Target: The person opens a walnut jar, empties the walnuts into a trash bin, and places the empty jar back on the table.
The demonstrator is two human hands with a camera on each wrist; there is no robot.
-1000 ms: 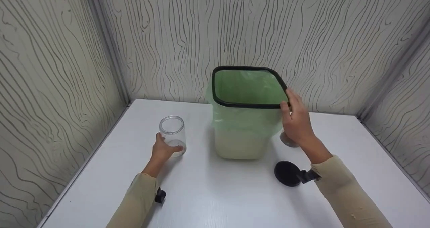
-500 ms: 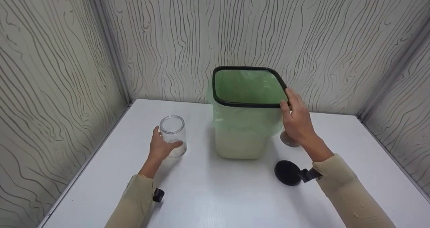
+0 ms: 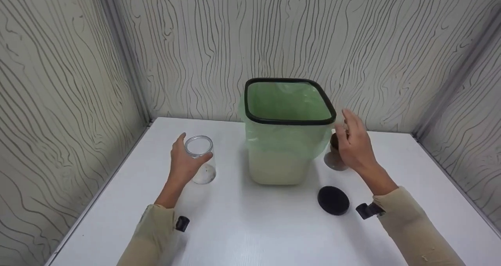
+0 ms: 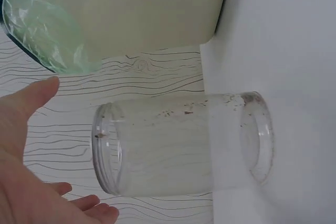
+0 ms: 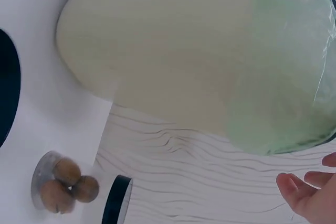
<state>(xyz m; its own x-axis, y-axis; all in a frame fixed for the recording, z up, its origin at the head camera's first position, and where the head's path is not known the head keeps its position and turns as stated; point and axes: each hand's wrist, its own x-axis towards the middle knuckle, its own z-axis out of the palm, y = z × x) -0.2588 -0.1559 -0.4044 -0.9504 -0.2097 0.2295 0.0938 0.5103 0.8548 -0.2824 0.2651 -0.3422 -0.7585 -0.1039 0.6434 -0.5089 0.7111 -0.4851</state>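
Observation:
My left hand (image 3: 184, 162) is spread beside the rim of a clear plastic jar (image 3: 205, 174), which stands upright and lidless on the table. In the left wrist view, brown specks cling inside the jar, and the thumb and fingers lie apart from it. A pale bin (image 3: 280, 166) stands mid-table, lined with a green bag (image 3: 289, 138) under a black rim ring (image 3: 291, 122). Just right of that ring, my right hand (image 3: 357, 148) is off the bin, its fingers extended. Partly behind this hand stands a second clear jar (image 3: 334, 160) holding brown, walnut-like balls (image 5: 58, 195).
A round black lid (image 3: 333, 200) lies on the white table (image 3: 250, 227) in front of the bin's right side. Another black lid (image 5: 116, 200) tops the second jar. Wood-patterned walls (image 3: 219, 42) enclose the table at the back and sides.
My left hand has let go of the clear jar and risen to its rim. My right hand has released the bin's black ring and moved right. The bin and jars stay in place.

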